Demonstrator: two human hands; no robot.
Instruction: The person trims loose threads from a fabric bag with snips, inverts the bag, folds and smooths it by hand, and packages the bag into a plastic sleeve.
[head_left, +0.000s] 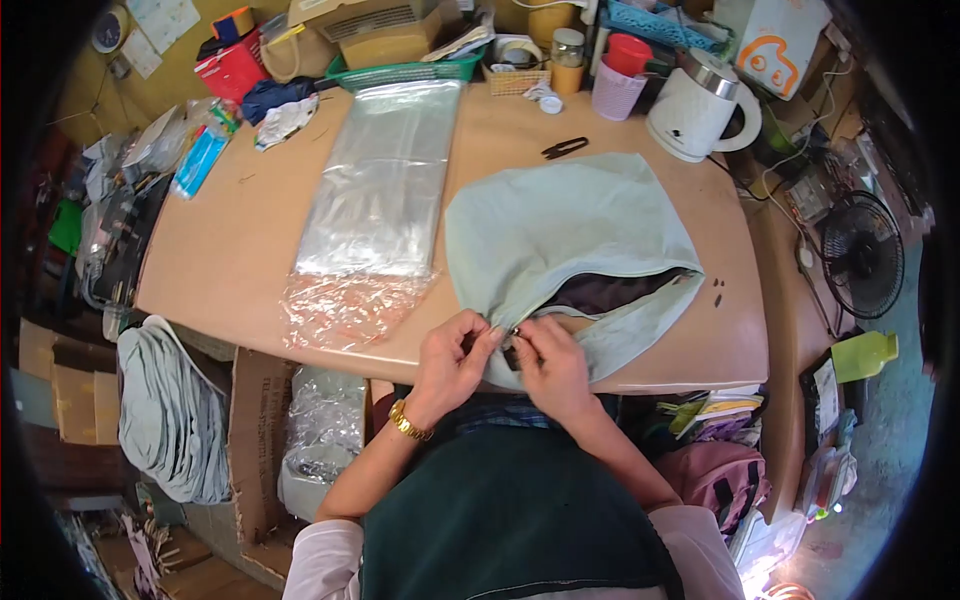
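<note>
Here we are, close in at the table's [220, 250] near edge, and I have both hands at work on the pale green cloth bag [570, 215]. It lies flat from 12 round to 2 o'clock of the hands, its dark-lined opening [625, 293] gaping at 2. Left hand [455, 360]: thumb and forefinger together, pinched on a gathered fold at the opening's near end. Right hand [550, 370], just beside it: fingertips bunched at the same corner, clamped on the cloth edge, by the look of it; a small dark piece sits there, perhaps a zip slider, too hidden for me to swear to.

So I'd call this the fiddly stage, working the fastening at one end of the opening. What it asks of me next, I judge: left pinch firm, edges lined up, right fingers drawing evenly along toward 2 o'clock, lining kept clear of the teeth, if teeth they are. Black snips [565, 148] lie loose past 12, clear plastic sleeves [380, 190] at 11. Neither is being touched.
</note>
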